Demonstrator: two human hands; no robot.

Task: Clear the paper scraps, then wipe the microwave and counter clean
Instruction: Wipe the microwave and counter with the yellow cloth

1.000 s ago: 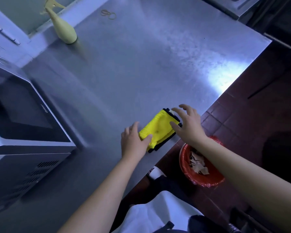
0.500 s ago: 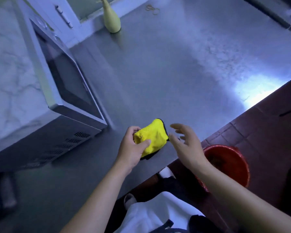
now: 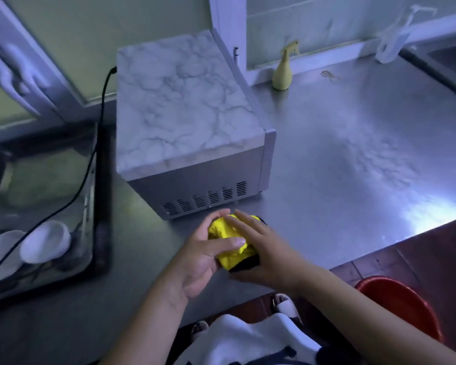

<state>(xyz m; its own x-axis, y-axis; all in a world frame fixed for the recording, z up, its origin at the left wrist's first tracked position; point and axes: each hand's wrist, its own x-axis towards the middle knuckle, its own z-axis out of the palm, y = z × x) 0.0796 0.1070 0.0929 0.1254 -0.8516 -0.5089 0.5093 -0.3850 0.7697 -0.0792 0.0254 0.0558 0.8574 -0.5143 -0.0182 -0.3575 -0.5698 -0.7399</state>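
A yellow cloth with a black edge (image 3: 228,234) is bunched between both my hands, just above the steel counter (image 3: 353,167) near its front edge. My left hand (image 3: 203,256) grips it from the left, thumb across the top. From the right my right hand (image 3: 261,248) holds it too, fingers laid over the cloth and curled under it. The microwave (image 3: 184,109), with a marble-patterned top and vent slots on its side, stands just behind the cloth.
A yellow spray bottle (image 3: 282,75) stands at the back wall with rubber bands (image 3: 329,75) to its right. A sink (image 3: 42,196) on the left holds white bowls (image 3: 45,245), with a black cable (image 3: 95,143) over it. A red bucket (image 3: 403,304) sits on the floor, right.
My view swung left toward the microwave. My left hand lifted and bunched the cloth from flat on the counter, and my right hand closed in and took hold of it too.
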